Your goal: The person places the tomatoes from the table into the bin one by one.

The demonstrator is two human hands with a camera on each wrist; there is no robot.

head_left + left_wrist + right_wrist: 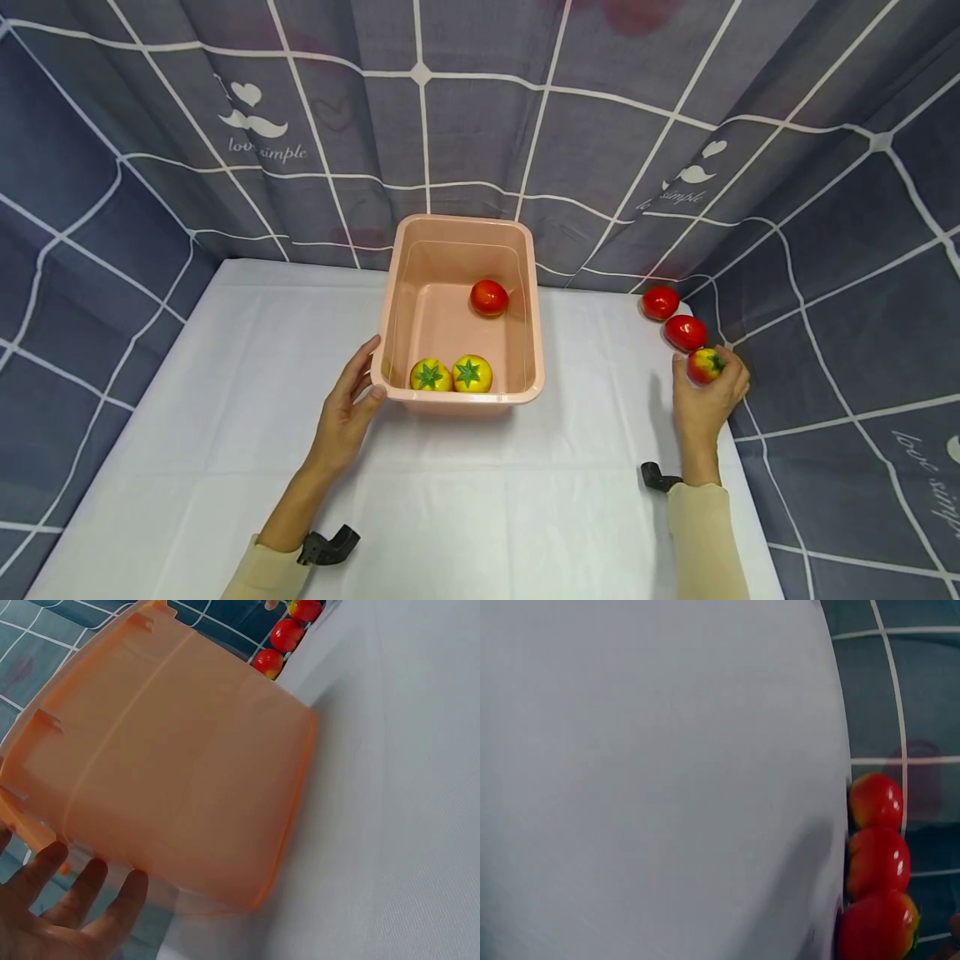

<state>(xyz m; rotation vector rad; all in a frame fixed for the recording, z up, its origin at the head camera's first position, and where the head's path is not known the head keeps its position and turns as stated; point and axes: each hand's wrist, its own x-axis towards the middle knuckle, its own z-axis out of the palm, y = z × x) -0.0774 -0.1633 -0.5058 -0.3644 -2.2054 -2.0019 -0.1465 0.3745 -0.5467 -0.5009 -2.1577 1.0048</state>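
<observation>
A pink plastic bin stands mid-table in the head view. Inside lie a red tomato and two yellow ones with green star-shaped tops, a left one and a right one. My left hand touches the bin's near left corner from outside, its fingers fairly straight and spread along the wall. At the table's right edge, my right hand holds a red-and-yellow tomato between thumb and fingers. Just beyond it sit two more red tomatoes, close together in a row.
A white cloth covers the table. Dark grey curtains with white grid lines rise behind the table and along both sides. The row of tomatoes sits right against the right-hand curtain.
</observation>
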